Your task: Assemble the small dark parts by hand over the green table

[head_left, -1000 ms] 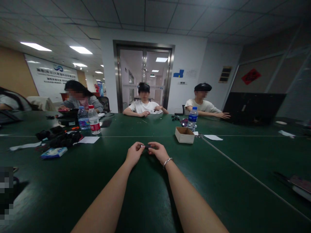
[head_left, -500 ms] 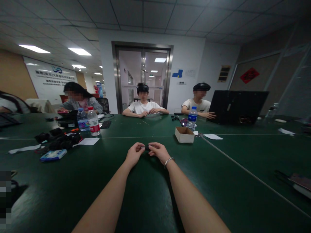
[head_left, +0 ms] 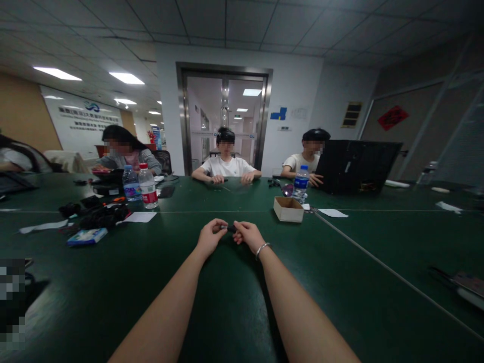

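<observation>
Just above the green table (head_left: pixel 242 282), my two hands meet around a small black object with a silvery end (head_left: pixel 230 229); its kind is too small to make out. My left hand (head_left: pixel 210 237) pinches the silvery end between thumb and fingertips. On the other side, my right hand (head_left: pixel 247 236), with a silver bracelet at its wrist, closes thumb and fingers on the black part. Fingers hide some of the object.
An open cardboard box (head_left: pixel 288 214) and a blue-capped water bottle (head_left: pixel 301 184) stand ahead to the right. Leftward lie black gear (head_left: pixel 102 216), a blue-white packet (head_left: pixel 86 237) and two bottles. A large black case (head_left: pixel 359 166) is at far right. People sit across the table.
More of the small black object and its silvery end shows between my hands. The view has shifted slightly. The person opposite has moved their hands apart.
</observation>
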{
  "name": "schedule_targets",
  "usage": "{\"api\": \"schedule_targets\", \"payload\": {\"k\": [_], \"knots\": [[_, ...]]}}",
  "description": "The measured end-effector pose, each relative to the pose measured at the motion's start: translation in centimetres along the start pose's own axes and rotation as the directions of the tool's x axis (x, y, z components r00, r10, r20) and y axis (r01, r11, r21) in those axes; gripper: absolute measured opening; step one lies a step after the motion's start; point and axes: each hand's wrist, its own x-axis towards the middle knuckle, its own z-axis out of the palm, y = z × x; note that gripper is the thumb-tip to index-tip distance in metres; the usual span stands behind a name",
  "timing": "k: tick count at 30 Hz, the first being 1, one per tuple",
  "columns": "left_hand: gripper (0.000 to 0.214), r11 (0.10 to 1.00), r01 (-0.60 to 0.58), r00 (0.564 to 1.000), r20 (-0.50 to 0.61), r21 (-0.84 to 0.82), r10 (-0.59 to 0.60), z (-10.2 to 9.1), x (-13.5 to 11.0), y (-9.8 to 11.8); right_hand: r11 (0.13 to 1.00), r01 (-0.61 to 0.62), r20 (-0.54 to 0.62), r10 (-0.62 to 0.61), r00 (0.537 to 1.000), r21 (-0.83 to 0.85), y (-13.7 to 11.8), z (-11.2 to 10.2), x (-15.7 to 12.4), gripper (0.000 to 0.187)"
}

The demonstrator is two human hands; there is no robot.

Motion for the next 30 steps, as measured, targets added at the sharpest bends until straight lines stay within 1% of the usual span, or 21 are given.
{"api": "schedule_targets", "payload": {"k": [3,6,10,13,15,17,19,20,21,23,24,26,27,28,30], "knots": [[0.027,0.999,0.030,1.000,-0.004,-0.039,-0.030,0.02,0.02,0.11,1.000,-0.003,0.000,0.003,1.000,-0.006,0.05,0.03,0.05,0.029],[0.031,0.995,0.065,0.998,-0.021,-0.072,-0.067,0.10,0.04,0.30,1.000,-0.004,-0.001,0.004,1.000,-0.003,0.07,0.04,0.07,0.026],[0.028,0.995,0.014,1.000,-0.022,-0.103,-0.016,0.10,0.12,0.10,1.000,-0.003,-0.007,0.003,1.000,-0.003,0.01,0.06,0.05,0.023],[0.033,0.992,0.032,0.999,-0.025,-0.123,-0.035,0.06,0.24,-0.30,1.000,0.004,-0.010,-0.003,1.000,0.004,-0.03,0.05,0.05,0.022],[0.042,0.984,0.081,0.996,-0.036,-0.156,-0.088,0.08,0.36,-0.49,1.000,0.008,-0.013,-0.008,1.000,0.014,-0.06,0.05,0.04,0.021],[0.044,0.970,0.181,0.978,-0.074,-0.161,-0.195,0.13,0.47,-0.53,1.000,0.006,-0.021,-0.006,1.000,0.017,-0.10,0.07,0.01,0.021],[0.040,0.949,0.301,0.944,-0.109,-0.097,-0.311,0.17,0.52,-0.45,1.000,0.000,-0.029,0.001,1.000,0.011,-0.12,0.10,-0.01,0.019],[0.040,0.940,0.338,0.933,-0.114,-0.043,-0.341,0.18,0.50,-0.38,1.000,-0.001,-0.028,0.002,1.000,0.006,-0.13,0.12,-0.02,0.018],[0.041,0.937,0.349,0.932,-0.110,0.014,-0.346,0.17,0.46,-0.31,1.000,0.000,-0.026,0.000,1.000,0.000,-0.13,0.13,-0.01,0.017],[0.038,0.951,0.296,0.954,-0.081,0.092,-0.289,0.10,0.30,-0.19,1.000,0.005,-0.027,-0.005,1.000,-0.016,-0.10,0.14,0.02,0.016],[0.034,0.964,0.250,0.968,-0.063,0.095,-0.244,0.05,0.21,-0.14,1.000,0.008,-0.032,-0.009,0.999,-0.021,-0.07,0.15,0.05,0.015],[0.029,0.986,0.161,0.987,-0.017,0.047,-0.160,-0.07,0.06,-0.08,1.000,0.013,-0.043,-0.014,0.999,-0.017,0.00,0.14,0.12,0.016],[0.029,0.992,0.128,0.992,0.013,0.013,-0.128,-0.11,0.02,-0.09,1.000,0.015,-0.045,-0.015,0.999,-0.011,0.04,0.14,0.16,0.016],[0.033,0.994,0.110,0.993,0.038,-0.017,-0.110,-0.12,0.02,-0.11,1.000,0.016,-0.043,-0.016,0.999,-0.004,0.08,0.14,0.18,0.017],[0.043,0.991,0.130,0.991,0.042,-0.041,-0.128,-0.05,0.09,-0.24,1.000,0.016,-0.033,-0.016,0.999,0.006,0.13,0.12,0.21,0.018]]}}
